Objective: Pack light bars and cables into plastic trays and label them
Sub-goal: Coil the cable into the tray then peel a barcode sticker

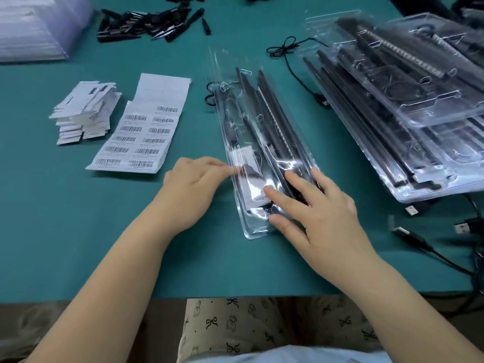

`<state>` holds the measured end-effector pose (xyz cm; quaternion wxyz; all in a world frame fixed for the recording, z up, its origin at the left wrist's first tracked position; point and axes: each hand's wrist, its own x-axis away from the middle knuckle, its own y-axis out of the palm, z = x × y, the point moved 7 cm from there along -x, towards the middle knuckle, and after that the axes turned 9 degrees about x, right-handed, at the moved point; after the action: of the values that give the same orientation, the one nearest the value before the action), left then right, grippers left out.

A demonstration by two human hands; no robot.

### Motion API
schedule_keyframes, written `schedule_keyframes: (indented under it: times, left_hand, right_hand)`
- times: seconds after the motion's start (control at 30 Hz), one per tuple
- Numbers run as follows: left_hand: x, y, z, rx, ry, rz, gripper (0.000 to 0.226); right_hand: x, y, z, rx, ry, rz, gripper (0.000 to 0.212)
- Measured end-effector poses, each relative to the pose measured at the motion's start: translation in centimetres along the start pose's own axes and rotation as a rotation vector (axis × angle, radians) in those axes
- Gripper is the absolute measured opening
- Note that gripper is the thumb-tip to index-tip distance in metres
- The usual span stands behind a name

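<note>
We see a matt teal cloth-like surface [78, 231], smooth and without shine. On it lies a long clear plastic tray [258, 226], glossy, with bright glare, holding dark matt light bars [272, 119]. A stack of clear glossy plastic trays [408, 106] lies to the right. The white barcode label sheet [142, 132] looks like smooth paper, as does the pile of small white paper slips [83, 111].

Packing workshop or small factory station, green-covered worktop [78, 231], stacked filled plastic trays [408, 106], barcode label sheet [138, 134], pile of black parts [149, 23], loose USB cables [301, 72]
</note>
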<state>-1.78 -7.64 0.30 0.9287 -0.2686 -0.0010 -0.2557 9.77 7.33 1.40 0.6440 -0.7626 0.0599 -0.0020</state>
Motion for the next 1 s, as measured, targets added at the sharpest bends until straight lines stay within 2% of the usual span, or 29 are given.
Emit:
schedule_keyframes:
  times: [0.07,0.2,0.23,0.3,0.37,0.5,0.57,0.67,0.73,1.0]
  left_hand:
    - [0.1,-0.2,0.0,0.073,-0.029,0.079,0.052]
    - [0.5,-0.1,1.1,-0.155,0.002,0.275,0.028]
    - [0.5,0.0,1.4,-0.205,0.005,0.285,0.035]
    - [0.4,0.6,2.2,-0.363,0.092,0.240,0.059]
    - [0.4,2.0,3.1,-0.535,0.208,0.124,0.057]
    - [0.4,3.6,1.1,-0.605,0.106,-0.084,0.074]
    - [0.4,3.6,0.5,-0.623,0.093,-0.142,0.078]
    - [0.4,3.4,0.3,-0.620,0.056,-0.228,0.087]
    - [0.3,3.4,0.2,-0.625,0.045,-0.255,0.089]
    - [0.1,3.2,0.7,-0.523,0.019,-0.169,0.086]
  right_hand:
    - [-0.2,-0.1,0.2,-0.017,-0.005,-0.016,0.042]
    - [-0.7,0.3,0.5,0.007,-0.014,-0.105,0.052]
    - [-0.8,0.3,0.5,0.003,-0.020,-0.117,0.054]
    - [-0.9,0.1,0.6,-0.031,-0.021,-0.122,0.054]
    - [-1.0,0.0,0.6,-0.058,-0.021,-0.095,0.050]
    - [-0.3,-0.9,0.2,-0.103,-0.097,0.116,0.028]
    - [0.7,-0.9,-0.2,-0.087,-0.180,0.210,0.028]
    - [1.5,-0.9,-0.6,0.020,-0.288,0.245,0.037]
    - [1.7,-0.8,-0.8,0.068,-0.333,0.221,0.045]
    - [0.9,-0.9,-1.5,0.099,-0.245,0.091,0.038]
